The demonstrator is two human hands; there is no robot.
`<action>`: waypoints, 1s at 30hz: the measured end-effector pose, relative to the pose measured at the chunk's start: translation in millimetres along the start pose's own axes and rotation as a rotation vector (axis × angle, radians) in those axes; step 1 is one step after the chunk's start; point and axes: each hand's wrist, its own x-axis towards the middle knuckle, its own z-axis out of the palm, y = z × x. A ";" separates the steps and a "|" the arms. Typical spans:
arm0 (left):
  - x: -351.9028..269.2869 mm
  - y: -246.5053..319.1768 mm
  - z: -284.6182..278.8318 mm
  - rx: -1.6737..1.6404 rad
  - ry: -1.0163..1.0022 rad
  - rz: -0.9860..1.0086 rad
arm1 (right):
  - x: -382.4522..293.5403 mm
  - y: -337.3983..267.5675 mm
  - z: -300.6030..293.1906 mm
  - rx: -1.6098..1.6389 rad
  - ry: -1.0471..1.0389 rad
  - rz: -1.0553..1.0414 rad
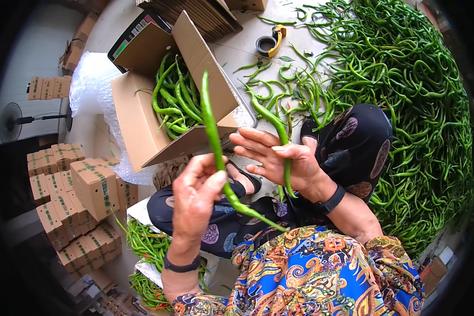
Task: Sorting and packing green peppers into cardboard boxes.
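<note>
Between the thumb and fingers of my left hand (199,189) is a long green chili pepper (210,122), its tip pointing up and its stem end towards my lap. My right hand (284,158) has its palm turned up and holds a second green chili pepper (274,120) under the thumb, the fingers stretched out. Just beyond my left hand stands an open cardboard box (136,114), flaps up, with several green chili peppers (177,94) inside. The box rests on a platform scale (241,106), whose display panel (136,33) shows behind it.
A large heap of green chilies (418,118) covers the floor at right, with loose ones scattered near my foot. A tape dispenser (269,41) lies beyond. Bubble wrap (94,87), stacked taped cartons (67,197), flattened cardboard (197,17) and sacks of chilies (148,245) surround me; a fan (12,122) stands far left.
</note>
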 end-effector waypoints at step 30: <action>26.9 34.2 -15.8 0.236 0.117 0.358 | 1.3 -7.4 -2.4 -0.038 0.058 -0.115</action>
